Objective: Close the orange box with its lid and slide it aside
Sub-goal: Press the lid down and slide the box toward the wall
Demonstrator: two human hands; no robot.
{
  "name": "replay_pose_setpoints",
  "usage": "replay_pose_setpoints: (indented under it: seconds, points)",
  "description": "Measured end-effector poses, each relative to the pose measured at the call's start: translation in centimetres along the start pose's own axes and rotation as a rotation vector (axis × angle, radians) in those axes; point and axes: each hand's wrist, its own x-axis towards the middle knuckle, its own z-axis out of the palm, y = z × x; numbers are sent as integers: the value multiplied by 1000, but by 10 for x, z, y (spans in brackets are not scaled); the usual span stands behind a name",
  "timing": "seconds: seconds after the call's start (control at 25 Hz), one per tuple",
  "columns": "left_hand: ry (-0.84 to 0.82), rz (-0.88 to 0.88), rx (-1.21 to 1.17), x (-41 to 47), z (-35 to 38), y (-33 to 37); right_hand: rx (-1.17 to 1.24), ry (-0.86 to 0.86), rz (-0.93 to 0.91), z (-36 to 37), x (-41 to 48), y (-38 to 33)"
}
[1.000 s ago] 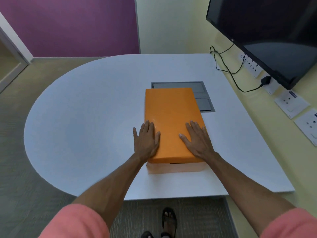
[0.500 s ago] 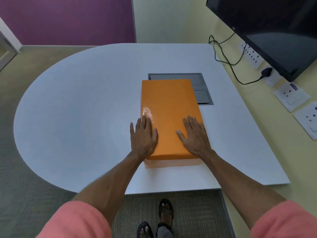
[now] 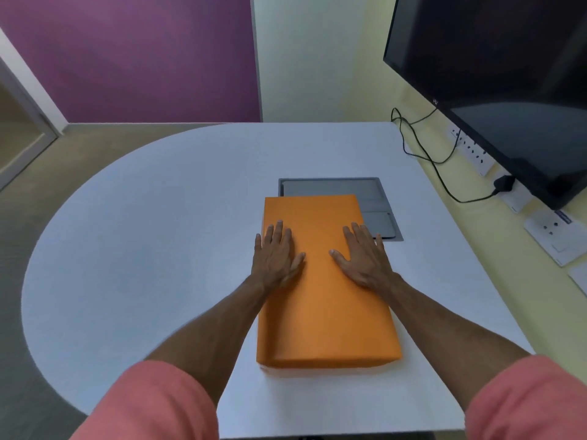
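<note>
The head camera, the only view, looks down on a pale, rounded table (image 3: 143,233) with the orange box (image 3: 324,312) lying lengthwise away from the person, its near end close to the table's front edge. The lid (image 3: 317,236) sits on top and covers the box fully; only a thin paler strip of the base shows under the near end. The far end of the box overlaps a grey hatch (image 3: 374,198) set flush in the tabletop.

Both hands lie flat on the lid, palms down, fingers spread and straight, gripping nothing. The left hand (image 3: 275,253) rests at the lid's left edge, its outer fingers reaching over the side. The right hand (image 3: 365,257) rests near the right edge, thumb pointing inward. Both forearms run back to pink sleeves (image 3: 152,404) at the bottom of the frame.

The closing looks done, so the slide is probably what remains. With flat palms pressing only on the lid, a sideways push could shift the lid over the base instead of moving the whole box, or skew it. A push to the right heads toward the black cable (image 3: 422,154) and the screen (image 3: 508,74) on that wall, and the hatch edge might catch the box's far corner.
</note>
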Motion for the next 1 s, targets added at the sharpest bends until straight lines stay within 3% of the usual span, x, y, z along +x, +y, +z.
replay_pose_setpoints:
  seconds: [0.28, 0.64, 0.8, 0.88, 1.0]
  points:
    - [-125, -33, -1, 52, -1, -1, -28, -119, -34, -11, 62, -3]
    - [-75, -48, -3, 52, 3, 5, -35, -56, -82, -8, 71, -1]
    - [-149, -20, 9, 52, -2, -3, -50, -153, -60, -11, 71, -2]
    - [-138, -72, -44, 48, -3, -7, -9, -163, -16, -17, 68, 0]
    - [-40, -254, -312, 36, -5, -12, 194, -93, 158, -20, 54, 5]
